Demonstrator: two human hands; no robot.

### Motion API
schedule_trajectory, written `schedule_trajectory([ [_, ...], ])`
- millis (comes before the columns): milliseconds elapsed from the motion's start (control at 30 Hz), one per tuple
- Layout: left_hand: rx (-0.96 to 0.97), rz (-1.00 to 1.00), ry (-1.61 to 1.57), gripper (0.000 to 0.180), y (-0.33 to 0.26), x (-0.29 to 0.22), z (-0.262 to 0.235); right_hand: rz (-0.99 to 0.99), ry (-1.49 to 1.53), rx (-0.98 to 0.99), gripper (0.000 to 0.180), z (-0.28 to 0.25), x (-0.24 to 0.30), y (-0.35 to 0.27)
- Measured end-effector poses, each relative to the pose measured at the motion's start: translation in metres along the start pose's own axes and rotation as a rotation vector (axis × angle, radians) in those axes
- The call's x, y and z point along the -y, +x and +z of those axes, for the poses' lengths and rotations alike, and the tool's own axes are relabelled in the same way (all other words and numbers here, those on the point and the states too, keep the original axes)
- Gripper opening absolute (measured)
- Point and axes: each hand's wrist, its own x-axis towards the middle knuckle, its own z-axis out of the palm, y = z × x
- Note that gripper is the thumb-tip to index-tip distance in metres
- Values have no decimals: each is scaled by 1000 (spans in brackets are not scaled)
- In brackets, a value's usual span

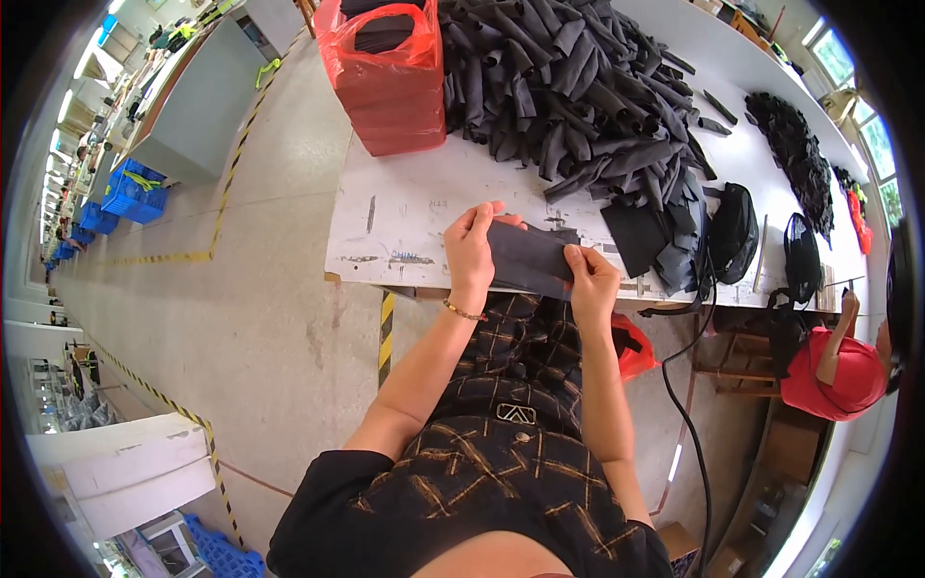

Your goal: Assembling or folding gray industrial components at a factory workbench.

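Observation:
A dark grey piece of fabric (532, 258) is stretched between my two hands at the table's front edge. My left hand (472, 250) grips its left end, with thumb and fingers closed on it. At the right end, my right hand (592, 282) pinches the cloth between thumb and fingers. Just to the right, flat dark fabric pieces (638, 236) lie on the white table (405, 207). Beyond my hands rises a big heap of rolled or folded dark fabric pieces (568, 87).
A red plastic bag (390, 106) filled with dark pieces stands at the table's back left. Black bags (734, 233) lie to the right, beside a black cable (686, 414). A person in red (831, 376) sits at far right. Blue crates (135, 193) stand across the aisle.

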Motion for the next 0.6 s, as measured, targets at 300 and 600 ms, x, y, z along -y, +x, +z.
schedule_trajectory([
  [300, 82, 187, 339, 27, 56, -23, 0, 58, 247, 6, 21, -30, 8, 45],
  [600, 92, 64, 476, 23, 132, 38, 14, -211, -809, -298, 24, -40, -35, 32],
])
